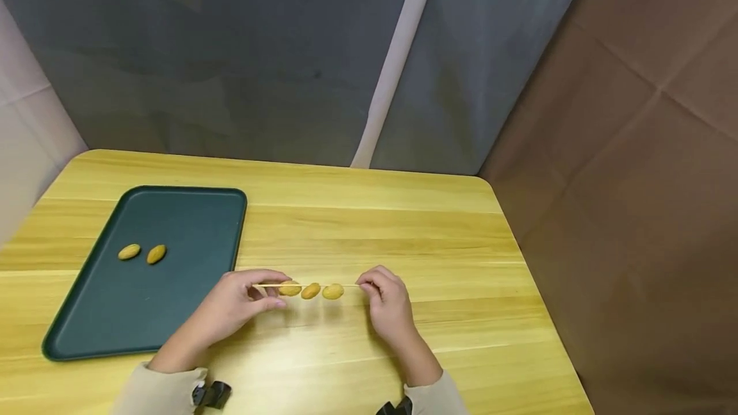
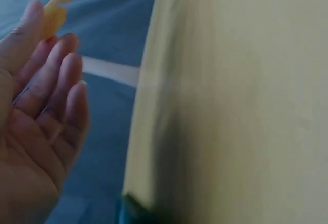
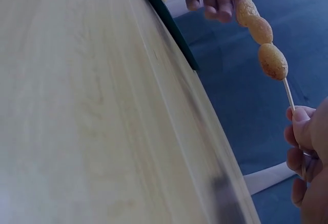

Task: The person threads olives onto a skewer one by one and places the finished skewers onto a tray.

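A thin wooden skewer is held level above the table, with three oval golden-brown pieces, like small cakes, threaded on it. My right hand pinches its bare right end between thumb and fingers. At the other end, my left hand holds the skewer by the leftmost oval piece, with the thumb below. The right wrist view shows the rightmost oval piece closest to the right hand. In the left wrist view, the left hand's lower fingers are loosely bent beside the pieces.
A dark green tray lies on the table's left side, bearing two more oval pieces. The wooden table is bounded by a grey cloth behind and a brown cloth at the right.
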The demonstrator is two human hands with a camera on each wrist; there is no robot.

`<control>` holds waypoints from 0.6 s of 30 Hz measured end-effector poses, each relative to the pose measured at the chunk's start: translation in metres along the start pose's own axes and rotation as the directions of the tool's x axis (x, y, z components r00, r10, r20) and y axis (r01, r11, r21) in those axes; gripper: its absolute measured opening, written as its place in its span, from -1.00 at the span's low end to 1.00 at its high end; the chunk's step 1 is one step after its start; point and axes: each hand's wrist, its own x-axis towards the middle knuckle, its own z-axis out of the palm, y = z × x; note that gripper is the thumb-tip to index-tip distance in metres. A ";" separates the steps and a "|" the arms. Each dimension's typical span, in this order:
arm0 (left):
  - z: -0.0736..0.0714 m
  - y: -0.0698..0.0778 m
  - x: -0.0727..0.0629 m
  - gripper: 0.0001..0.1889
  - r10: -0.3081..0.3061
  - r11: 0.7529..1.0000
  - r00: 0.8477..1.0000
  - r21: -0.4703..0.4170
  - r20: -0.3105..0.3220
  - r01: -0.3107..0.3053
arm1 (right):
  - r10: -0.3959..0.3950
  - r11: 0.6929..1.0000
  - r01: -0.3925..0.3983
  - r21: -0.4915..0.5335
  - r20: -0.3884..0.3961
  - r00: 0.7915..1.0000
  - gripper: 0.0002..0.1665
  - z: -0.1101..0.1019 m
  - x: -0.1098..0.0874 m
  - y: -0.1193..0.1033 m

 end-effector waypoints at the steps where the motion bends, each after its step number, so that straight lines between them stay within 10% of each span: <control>1: -0.005 0.000 -0.001 -0.71 0.004 0.999 1.000 0.040 0.009 -0.005 | 0.002 1.000 -0.002 -0.001 0.004 1.000 -0.96 -0.001 0.000 0.001; 7: -0.060 -0.008 -0.009 -0.73 -0.052 0.955 0.997 0.289 -0.053 0.065 | 0.029 0.999 -0.029 0.019 -0.010 1.000 -0.96 -0.005 0.000 0.004; 15: -0.150 -0.057 -0.022 -0.57 -0.241 0.763 0.952 0.571 -0.186 0.305 | 0.082 0.997 -0.082 0.013 0.003 0.997 -0.91 -0.009 0.000 0.007; 18: -0.167 -0.074 -0.026 -0.52 -0.291 0.729 0.937 0.590 -0.193 0.348 | 0.082 0.997 -0.082 0.005 -0.001 0.997 -0.91 -0.010 0.001 0.007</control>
